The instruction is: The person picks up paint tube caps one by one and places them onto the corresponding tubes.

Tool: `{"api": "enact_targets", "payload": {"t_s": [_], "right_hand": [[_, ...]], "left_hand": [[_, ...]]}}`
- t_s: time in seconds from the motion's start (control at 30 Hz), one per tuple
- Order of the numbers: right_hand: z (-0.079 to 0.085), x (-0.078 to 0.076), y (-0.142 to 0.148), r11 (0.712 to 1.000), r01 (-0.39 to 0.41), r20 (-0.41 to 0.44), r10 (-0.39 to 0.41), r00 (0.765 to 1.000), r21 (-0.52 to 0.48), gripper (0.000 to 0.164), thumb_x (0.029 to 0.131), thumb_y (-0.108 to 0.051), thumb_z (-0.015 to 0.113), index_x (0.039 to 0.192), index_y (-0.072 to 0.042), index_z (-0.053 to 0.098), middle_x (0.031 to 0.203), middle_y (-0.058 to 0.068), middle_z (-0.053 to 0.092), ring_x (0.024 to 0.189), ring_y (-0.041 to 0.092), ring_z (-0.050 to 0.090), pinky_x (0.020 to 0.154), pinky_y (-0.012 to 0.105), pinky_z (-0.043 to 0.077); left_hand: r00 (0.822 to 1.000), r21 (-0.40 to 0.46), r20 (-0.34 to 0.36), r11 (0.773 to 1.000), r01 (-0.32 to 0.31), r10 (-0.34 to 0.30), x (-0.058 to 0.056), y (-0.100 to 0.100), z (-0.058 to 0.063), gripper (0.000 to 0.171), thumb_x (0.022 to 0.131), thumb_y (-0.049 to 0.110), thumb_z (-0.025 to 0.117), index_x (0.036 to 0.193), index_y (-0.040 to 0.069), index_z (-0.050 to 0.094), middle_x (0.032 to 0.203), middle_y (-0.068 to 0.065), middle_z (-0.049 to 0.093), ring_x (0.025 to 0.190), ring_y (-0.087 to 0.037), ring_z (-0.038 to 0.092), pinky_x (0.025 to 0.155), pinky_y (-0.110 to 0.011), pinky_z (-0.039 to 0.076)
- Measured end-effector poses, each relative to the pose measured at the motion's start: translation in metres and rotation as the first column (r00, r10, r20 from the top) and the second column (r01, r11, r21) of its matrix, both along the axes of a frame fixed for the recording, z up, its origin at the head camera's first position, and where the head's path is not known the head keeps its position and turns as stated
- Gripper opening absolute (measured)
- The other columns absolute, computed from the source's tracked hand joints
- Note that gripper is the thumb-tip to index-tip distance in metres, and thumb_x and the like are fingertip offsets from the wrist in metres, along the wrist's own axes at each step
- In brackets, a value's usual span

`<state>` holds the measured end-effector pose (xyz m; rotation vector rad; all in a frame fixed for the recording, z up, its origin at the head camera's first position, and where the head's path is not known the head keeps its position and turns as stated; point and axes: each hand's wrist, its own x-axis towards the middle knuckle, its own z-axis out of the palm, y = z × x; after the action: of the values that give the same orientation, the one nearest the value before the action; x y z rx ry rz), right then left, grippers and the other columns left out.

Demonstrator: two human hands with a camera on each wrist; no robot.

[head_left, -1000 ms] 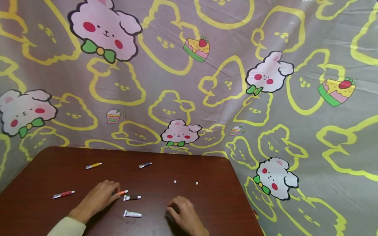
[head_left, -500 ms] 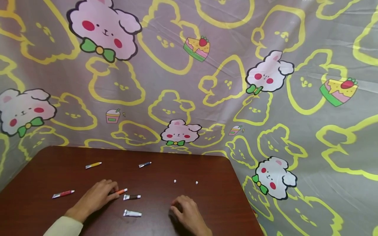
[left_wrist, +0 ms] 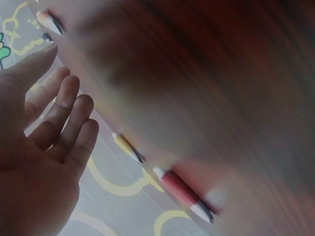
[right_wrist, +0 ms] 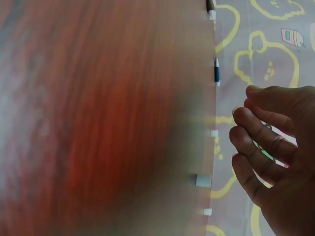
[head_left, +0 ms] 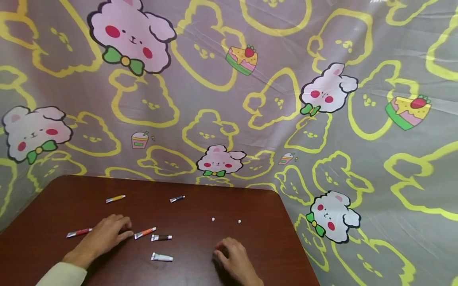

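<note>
My left hand is just left of an orange paint tube, its fingers loosely bent and holding nothing. Behind its wrist lies a red paint tube, partly covered in the head view. A dark brown paint tube and a white paint tube lie right of the orange one. My right hand is low over the table at the front right, fingers relaxed, with nothing in its grasp. Beyond it are two small white caps. A larger pale cylinder shows in the right wrist view.
Farther back lie a yellow paint tube and a blue paint tube. The dark wooden table has rounded back corners. A patterned curtain hangs behind it and along its right side.
My left hand has let go of the orange tube and drawn away to the left, leaving the whole tube in sight. The right hand has shifted slightly right.
</note>
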<state>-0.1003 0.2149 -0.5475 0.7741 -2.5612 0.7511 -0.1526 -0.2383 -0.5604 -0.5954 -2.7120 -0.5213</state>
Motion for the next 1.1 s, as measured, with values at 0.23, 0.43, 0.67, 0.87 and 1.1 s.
{"api": "enact_targets", "payload": {"t_s": [0.23, 0.43, 0.67, 0.87, 1.1], "right_hand": [[0.002, -0.001, 0.011, 0.998, 0.052, 0.013, -0.052, 0.999, 0.021, 0.022, 0.086, -0.013, 0.091, 0.099, -0.017, 0.074, 0.094, -0.008, 0.072, 0.088, 0.008, 0.067, 0.076, 0.031, 0.055], [0.004, -0.004, 0.019, 0.993, 0.095, 0.074, -0.100, 0.992, 0.067, 0.023, 0.087, -0.018, 0.091, 0.103, -0.018, 0.075, 0.098, -0.008, 0.072, 0.092, 0.010, 0.069, 0.079, 0.035, 0.057], [0.005, -0.002, 0.031, 0.988, 0.118, 0.119, -0.129, 0.984, 0.096, 0.025, 0.087, -0.019, 0.092, 0.106, -0.016, 0.076, 0.100, -0.008, 0.072, 0.096, 0.013, 0.070, 0.082, 0.037, 0.058], [0.001, 0.000, 0.041, 0.986, 0.118, 0.137, -0.134, 0.982, 0.113, 0.028, 0.086, -0.022, 0.093, 0.107, -0.018, 0.076, 0.099, -0.009, 0.070, 0.095, 0.011, 0.068, 0.082, 0.036, 0.057], [0.001, 0.004, 0.050, 0.988, 0.113, 0.197, -0.131, 0.972, 0.101, 0.027, 0.087, -0.021, 0.092, 0.109, -0.016, 0.077, 0.102, -0.007, 0.072, 0.098, 0.013, 0.069, 0.086, 0.036, 0.058]], "left_hand": [[1.000, -0.016, 0.007, 1.000, -0.017, 0.017, 0.002, -0.015, 0.002, 0.030, 0.082, 0.029, 0.095, 0.086, 0.024, 0.066, 0.083, 0.014, 0.059, 0.077, -0.009, 0.057, 0.069, -0.037, 0.049], [0.998, -0.022, 0.023, 0.998, -0.055, 0.056, 0.003, -0.028, 0.008, 0.030, 0.082, 0.028, 0.095, 0.087, 0.020, 0.066, 0.083, 0.010, 0.061, 0.079, -0.014, 0.059, 0.070, -0.042, 0.051], [0.996, -0.022, 0.046, 0.997, -0.077, 0.078, 0.004, -0.036, 0.007, 0.028, 0.083, 0.027, 0.094, 0.088, 0.018, 0.068, 0.084, 0.008, 0.063, 0.080, -0.018, 0.060, 0.072, -0.048, 0.053], [0.996, -0.027, -0.040, 0.996, -0.080, 0.079, 0.004, -0.041, 0.004, 0.031, 0.079, 0.025, 0.097, 0.087, 0.019, 0.067, 0.082, 0.009, 0.062, 0.076, -0.016, 0.059, 0.068, -0.043, 0.051], [0.995, -0.027, -0.063, 0.996, -0.083, 0.081, 0.006, -0.051, 0.003, 0.032, 0.076, 0.023, 0.097, 0.086, 0.019, 0.067, 0.080, 0.010, 0.061, 0.075, -0.016, 0.058, 0.067, -0.042, 0.051]]}}
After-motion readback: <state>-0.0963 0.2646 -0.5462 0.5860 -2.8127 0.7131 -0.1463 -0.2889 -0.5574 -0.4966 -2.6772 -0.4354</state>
